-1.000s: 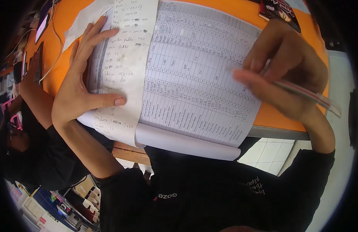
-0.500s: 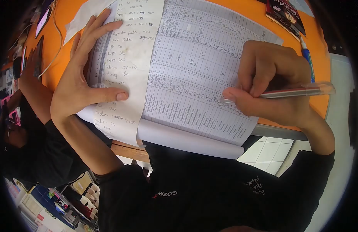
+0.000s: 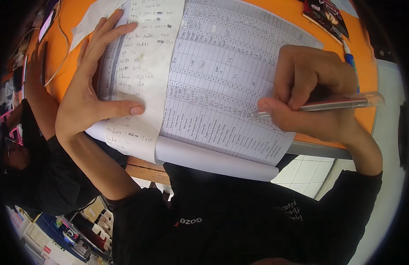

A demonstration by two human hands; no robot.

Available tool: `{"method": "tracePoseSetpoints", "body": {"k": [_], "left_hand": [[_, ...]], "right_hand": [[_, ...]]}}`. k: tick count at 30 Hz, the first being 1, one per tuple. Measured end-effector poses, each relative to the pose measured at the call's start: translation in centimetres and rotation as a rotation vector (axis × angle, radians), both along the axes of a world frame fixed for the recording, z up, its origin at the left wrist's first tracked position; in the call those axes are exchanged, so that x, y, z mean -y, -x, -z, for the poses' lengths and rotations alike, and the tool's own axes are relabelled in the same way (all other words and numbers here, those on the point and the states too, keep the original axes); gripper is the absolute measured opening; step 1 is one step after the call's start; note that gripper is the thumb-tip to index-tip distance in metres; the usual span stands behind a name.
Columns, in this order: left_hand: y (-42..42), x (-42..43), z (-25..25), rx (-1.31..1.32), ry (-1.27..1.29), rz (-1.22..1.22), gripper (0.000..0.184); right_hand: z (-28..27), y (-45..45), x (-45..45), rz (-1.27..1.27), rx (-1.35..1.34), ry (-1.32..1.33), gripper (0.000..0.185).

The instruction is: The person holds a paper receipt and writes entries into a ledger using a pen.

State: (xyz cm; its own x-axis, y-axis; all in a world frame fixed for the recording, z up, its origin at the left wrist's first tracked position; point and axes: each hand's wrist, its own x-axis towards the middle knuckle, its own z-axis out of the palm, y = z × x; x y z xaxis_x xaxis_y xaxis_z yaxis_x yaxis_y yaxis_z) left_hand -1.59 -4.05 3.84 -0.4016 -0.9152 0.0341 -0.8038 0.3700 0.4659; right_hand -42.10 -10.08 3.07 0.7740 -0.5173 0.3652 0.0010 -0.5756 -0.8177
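Observation:
My left hand (image 3: 96, 84) lies spread over a handwritten paper strip (image 3: 147, 66), thumb and fingers apart, with nothing held. Under the strip is a printed table sheet (image 3: 213, 84) with rows of names and handwritten numbers; its near edge curls up. My right hand (image 3: 306, 88) pinches a clear pen with a reddish core (image 3: 341, 102). The pen's tip meets the sheet at the number column, near its right part, and its back end points right.
The orange table (image 3: 367, 88) carries a blue-and-white pen (image 3: 349, 57) and a dark red printed booklet (image 3: 326, 17) at the upper right. A white cable (image 3: 62, 39) and a phone (image 3: 47, 24) lie at the upper left. Another person (image 3: 36, 168) in black sits at the left.
My right hand has come down and left from above the sheet, bringing the pen's tip onto the number column. The blue-and-white pen has come into view. My left hand stays nearly in place.

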Motion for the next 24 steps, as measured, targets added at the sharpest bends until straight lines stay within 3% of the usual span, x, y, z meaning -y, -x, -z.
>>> {"method": "tracePoseSetpoints", "body": {"k": [24], "left_hand": [[0.2, -0.1, 0.2, -0.013, 0.003, -0.005, 0.131]], "right_hand": [[0.8, 1.6, 1.2, 0.151, -0.067, -0.061, 0.042]]}}
